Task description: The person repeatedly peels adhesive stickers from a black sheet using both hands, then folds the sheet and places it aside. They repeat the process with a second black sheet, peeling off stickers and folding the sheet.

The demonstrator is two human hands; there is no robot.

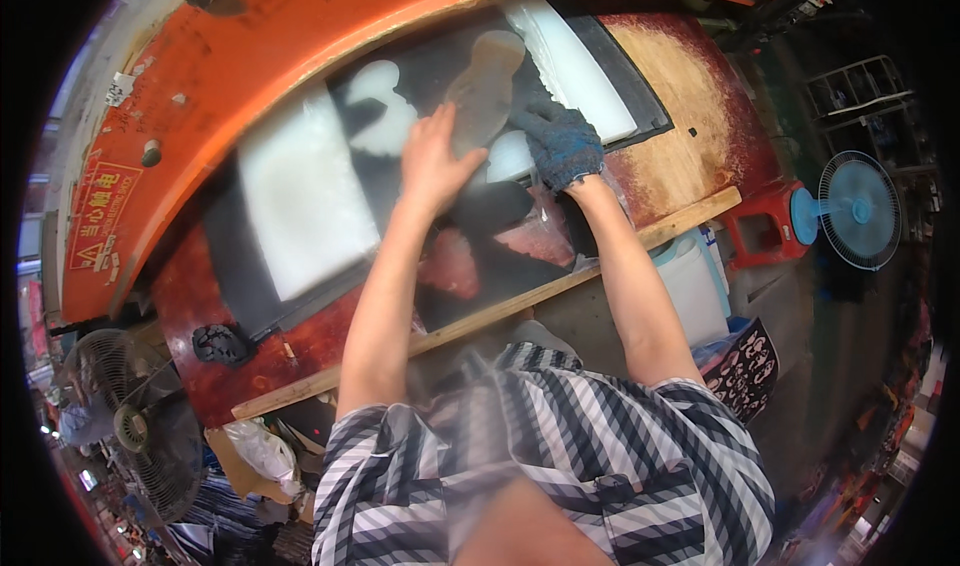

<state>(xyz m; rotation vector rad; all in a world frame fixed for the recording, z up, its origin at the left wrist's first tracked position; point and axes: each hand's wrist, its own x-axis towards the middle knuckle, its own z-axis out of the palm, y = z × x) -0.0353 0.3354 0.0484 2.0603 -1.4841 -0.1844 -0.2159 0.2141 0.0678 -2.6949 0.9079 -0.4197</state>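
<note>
A grey-brown, sole-shaped sheet (488,84) lies on the black mat (425,76) in front of me. My bare left hand (437,156) rests flat at its near left edge, fingers stretched out and thumb apart. In a dark blue knitted glove, my right hand (562,146) reaches over the mat to the right of that sheet, fingers extended towards its edge. A white cut-out piece (385,111) with a curved outline lies left of the sheet. Partly under the gloved hand is another white piece (508,158). Clear plastic film (540,231) lies close to my right wrist.
Thick white slabs lie left (305,191) and right (575,71) on the mat. An orange machine beam (300,26) arches across the far side. A wooden strip (480,316) edges the red table. A black crumpled glove-like item (220,344), two fans and a red stool (765,226) stand around.
</note>
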